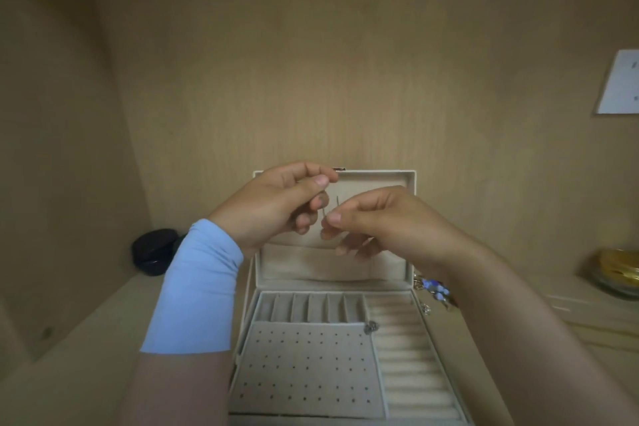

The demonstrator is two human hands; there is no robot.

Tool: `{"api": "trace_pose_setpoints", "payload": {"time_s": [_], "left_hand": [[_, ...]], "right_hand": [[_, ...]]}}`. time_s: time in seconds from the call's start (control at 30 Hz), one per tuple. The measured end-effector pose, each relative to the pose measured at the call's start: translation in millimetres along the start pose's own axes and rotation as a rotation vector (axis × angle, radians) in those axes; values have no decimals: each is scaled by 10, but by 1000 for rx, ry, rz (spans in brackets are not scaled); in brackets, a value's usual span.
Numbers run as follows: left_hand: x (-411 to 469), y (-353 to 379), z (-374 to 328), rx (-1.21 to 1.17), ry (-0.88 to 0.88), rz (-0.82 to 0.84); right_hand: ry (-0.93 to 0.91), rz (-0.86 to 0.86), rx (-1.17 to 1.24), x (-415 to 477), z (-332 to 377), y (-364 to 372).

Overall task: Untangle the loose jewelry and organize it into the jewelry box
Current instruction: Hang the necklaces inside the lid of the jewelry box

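Note:
An open beige jewelry box (pixel 397 356) stands in front of me, its lid upright at the back. Inside are a perforated earring panel (pixel 304 367), several narrow slots and a column of ring rolls. A small silver stud (pixel 371 327) sits at the panel's top right corner. My left hand (pixel 273 207) and my right hand (pixel 383 218) are raised in front of the lid, each pinching an end of a thin dark chain (pixel 330 209) that hangs between them. A heap of loose jewelry (pixel 434 290) with blue beads lies just right of the box, partly hidden by my right wrist.
A black round case (pixel 154 251) lies at the back left of the wooden shelf. A gold-coloured dish (pixel 619 273) stands at the far right. A white card (pixel 620 86) is on the right wall. Wooden walls close in behind and on the left.

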State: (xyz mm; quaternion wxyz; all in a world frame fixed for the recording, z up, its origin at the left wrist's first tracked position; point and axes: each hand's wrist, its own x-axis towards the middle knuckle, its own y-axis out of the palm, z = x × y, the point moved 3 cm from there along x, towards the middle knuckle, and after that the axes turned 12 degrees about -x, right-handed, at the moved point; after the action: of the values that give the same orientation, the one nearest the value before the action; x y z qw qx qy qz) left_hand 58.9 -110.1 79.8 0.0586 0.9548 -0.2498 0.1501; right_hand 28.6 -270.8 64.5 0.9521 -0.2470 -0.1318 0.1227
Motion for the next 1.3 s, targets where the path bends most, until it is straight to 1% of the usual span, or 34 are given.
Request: {"api": "trace_pose_setpoints", "payload": {"time_s": [0.07,0.23,0.33,0.47,0.6,0.67,0.73,0.8,0.87,0.93,1.07,1.13,1.2,1.3], "left_hand": [[-7,-25,32,62,-34,-3],[-21,-85,92,205,-117,-13],[-30,-77,118,238,-144,-2],[-2,-17,178,248,-229,9],[56,27,280,346,-202,22],[71,52,334,290,-191,62],[74,48,355,131,-179,71],[57,39,335,-85,-173,65],[36,39,315,-203,-186,67],[30,24,335,-150,-220,54],[33,-36,393,144,-289,4],[38,-45,384,260,-283,-5],[41,-38,356,292,-247,-15],[44,-5,305,246,-168,-13]], "right_hand": [[16,-12,-24,19,-55,-16],[10,-75,54,36,-113,-35],[5,-102,30,50,-132,-36],[16,-99,56,69,-134,-32],[12,-143,25,52,-126,-79],[15,-171,32,53,-140,-119],[24,-175,38,52,-154,-154],[41,-139,18,43,-173,-185],[67,-60,-47,20,-213,-207],[101,33,-132,-4,-276,-222],[135,188,-229,-43,-373,-247],[148,222,-236,-52,-408,-259],[149,195,-173,-39,-424,-256],[100,159,9,7,-412,-203]]}}
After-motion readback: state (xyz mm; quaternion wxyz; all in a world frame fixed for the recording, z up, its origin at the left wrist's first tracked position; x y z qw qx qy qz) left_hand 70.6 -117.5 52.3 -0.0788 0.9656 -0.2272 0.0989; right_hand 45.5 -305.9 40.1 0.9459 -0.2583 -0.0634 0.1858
